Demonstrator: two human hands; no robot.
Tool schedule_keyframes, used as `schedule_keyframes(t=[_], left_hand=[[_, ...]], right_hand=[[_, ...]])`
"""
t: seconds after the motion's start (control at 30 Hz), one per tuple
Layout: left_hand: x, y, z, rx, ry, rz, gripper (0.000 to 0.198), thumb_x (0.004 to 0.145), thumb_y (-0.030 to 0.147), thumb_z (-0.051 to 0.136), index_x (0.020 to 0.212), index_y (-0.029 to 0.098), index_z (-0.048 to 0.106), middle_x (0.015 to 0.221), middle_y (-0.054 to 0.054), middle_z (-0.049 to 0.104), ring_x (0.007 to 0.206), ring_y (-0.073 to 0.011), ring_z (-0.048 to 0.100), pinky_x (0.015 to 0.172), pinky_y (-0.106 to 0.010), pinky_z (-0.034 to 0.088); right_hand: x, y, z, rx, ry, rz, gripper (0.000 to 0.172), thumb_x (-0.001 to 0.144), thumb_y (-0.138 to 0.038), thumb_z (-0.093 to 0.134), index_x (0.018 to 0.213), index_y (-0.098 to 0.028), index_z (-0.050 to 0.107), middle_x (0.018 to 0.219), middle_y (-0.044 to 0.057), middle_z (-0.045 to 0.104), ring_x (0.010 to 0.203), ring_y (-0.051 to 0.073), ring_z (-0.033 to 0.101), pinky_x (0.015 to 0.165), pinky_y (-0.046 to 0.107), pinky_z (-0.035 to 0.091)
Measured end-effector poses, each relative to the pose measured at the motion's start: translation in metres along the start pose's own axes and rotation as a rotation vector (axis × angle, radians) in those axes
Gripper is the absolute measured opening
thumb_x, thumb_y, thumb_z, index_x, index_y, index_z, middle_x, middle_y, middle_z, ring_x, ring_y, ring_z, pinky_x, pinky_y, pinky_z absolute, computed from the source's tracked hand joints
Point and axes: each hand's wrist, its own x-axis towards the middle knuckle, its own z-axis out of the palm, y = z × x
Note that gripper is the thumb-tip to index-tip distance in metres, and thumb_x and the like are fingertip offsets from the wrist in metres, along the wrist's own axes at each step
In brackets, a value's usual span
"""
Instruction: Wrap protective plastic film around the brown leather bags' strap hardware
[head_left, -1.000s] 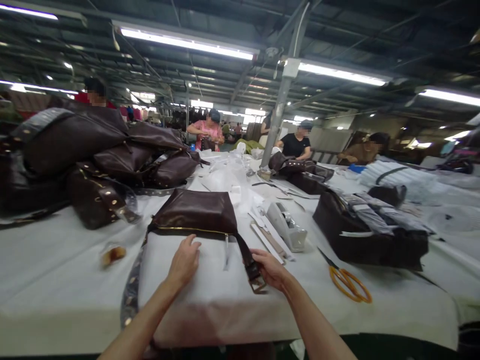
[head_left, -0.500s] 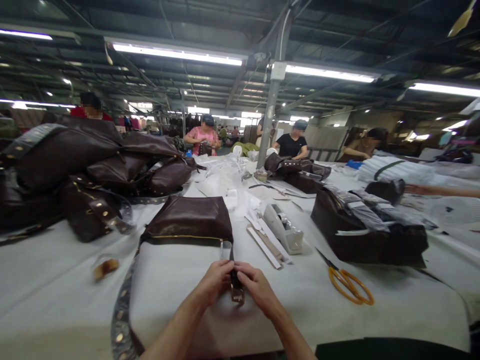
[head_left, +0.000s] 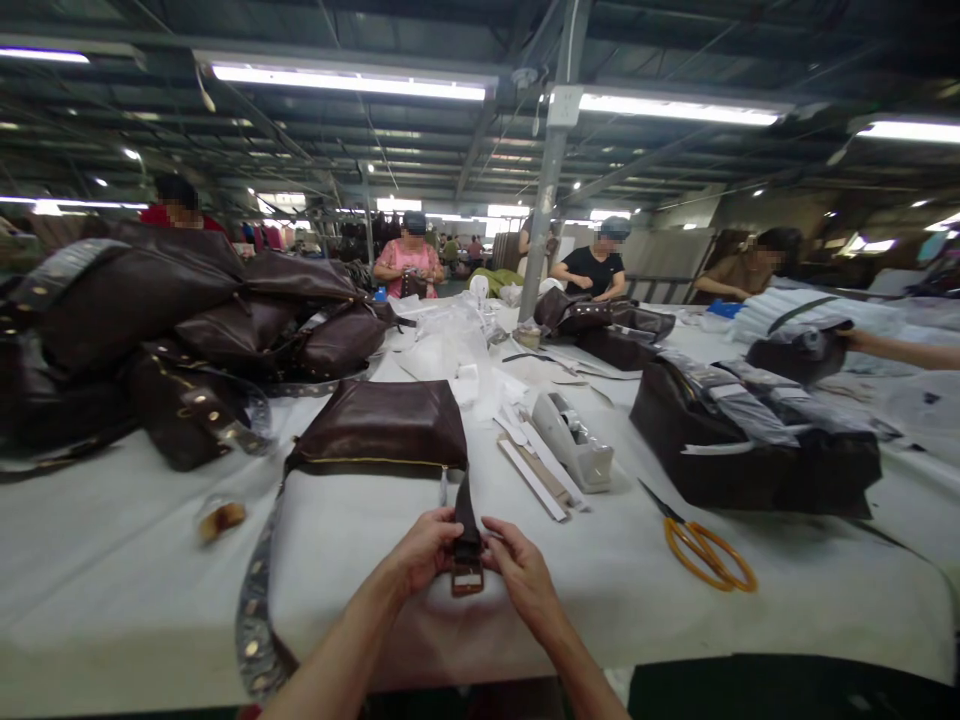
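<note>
A dark brown leather bag (head_left: 382,428) lies flat on the white table (head_left: 112,560), its near half under a white wrap. A short brown strap with a brass buckle (head_left: 466,560) runs from the bag's right corner toward me. My left hand (head_left: 421,550) pinches the strap from the left. My right hand (head_left: 521,570) grips it from the right, just beside the buckle. A studded strap in clear film (head_left: 253,610) trails down the bag's left side.
A heap of brown bags (head_left: 172,330) fills the left. Orange-handled scissors (head_left: 705,548), a tape dispenser (head_left: 574,445) and card strips lie to the right. Further right stands a dark bag with wrapped straps (head_left: 750,440). Several people work at the far end; another person's arm (head_left: 900,350) reaches in.
A second ago my left hand lay on the white wrap and my right held the buckle out to the right. Both hands have since come together on the strap at the bag's near edge.
</note>
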Motion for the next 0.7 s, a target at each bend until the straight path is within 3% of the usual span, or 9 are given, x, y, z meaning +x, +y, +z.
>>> schedule_keyframes(t=[0.13, 0.23, 0.33, 0.5, 0.6, 0.7], left_hand=[[-0.003, -0.002, 0.005, -0.014, 0.044, 0.008, 0.024, 0.067, 0.023, 0.068, 0.087, 0.010, 0.062, 0.075, -0.008, 0.069, 0.065, -0.0188, 0.065, 0.066, -0.032, 0.050], [-0.008, -0.005, 0.007, -0.002, 0.078, 0.071, 0.034, 0.063, 0.024, 0.075, 0.092, 0.012, 0.061, 0.081, -0.006, 0.069, 0.071, -0.0176, 0.065, 0.069, -0.030, 0.048], [-0.016, -0.006, 0.007, 0.047, 0.077, 0.147, 0.043, 0.056, 0.014, 0.074, 0.097, 0.014, 0.060, 0.090, -0.006, 0.069, 0.075, -0.0171, 0.064, 0.071, -0.029, 0.046], [-0.025, -0.012, 0.012, 0.097, 0.095, 0.190, 0.042, 0.053, 0.009, 0.061, 0.095, 0.015, 0.058, 0.081, -0.003, 0.068, 0.066, -0.0143, 0.062, 0.066, -0.027, 0.046], [-0.021, -0.020, 0.017, 0.140, 0.178, 0.205, 0.036, 0.057, 0.018, 0.063, 0.092, 0.016, 0.055, 0.073, 0.000, 0.064, 0.059, -0.0137, 0.060, 0.058, -0.026, 0.045], [-0.012, -0.027, 0.018, 0.223, 0.275, 0.204, 0.030, 0.065, 0.027, 0.059, 0.093, 0.017, 0.053, 0.064, 0.002, 0.059, 0.050, -0.0129, 0.054, 0.050, -0.026, 0.041]], right_hand=[[0.012, -0.009, 0.005, -0.061, -0.001, 0.146, 0.055, 0.068, -0.049, 0.071, 0.110, -0.015, 0.063, 0.086, 0.007, 0.067, 0.073, 0.022, 0.064, 0.060, 0.034, 0.056], [0.019, -0.022, 0.007, -0.115, -0.132, 0.172, 0.070, 0.069, -0.041, 0.072, 0.129, -0.013, 0.050, 0.086, 0.005, 0.068, 0.068, 0.018, 0.062, 0.052, 0.027, 0.049], [0.023, -0.028, 0.007, -0.111, -0.235, 0.186, 0.075, 0.070, -0.039, 0.073, 0.135, -0.014, 0.044, 0.093, 0.006, 0.070, 0.069, 0.016, 0.062, 0.046, 0.021, 0.042], [0.035, -0.017, 0.014, -0.110, -0.049, 0.256, 0.059, 0.069, -0.041, 0.072, 0.119, -0.013, 0.059, 0.075, 0.004, 0.070, 0.058, 0.014, 0.060, 0.041, 0.020, 0.036], [0.043, -0.012, 0.023, -0.101, -0.034, 0.218, 0.044, 0.063, -0.038, 0.073, 0.097, -0.012, 0.067, 0.070, 0.004, 0.070, 0.056, 0.014, 0.059, 0.040, 0.020, 0.035], [0.047, -0.011, 0.029, -0.096, -0.002, 0.192, 0.042, 0.059, -0.041, 0.071, 0.088, -0.011, 0.068, 0.068, 0.005, 0.070, 0.055, 0.014, 0.059, 0.040, 0.019, 0.034]])
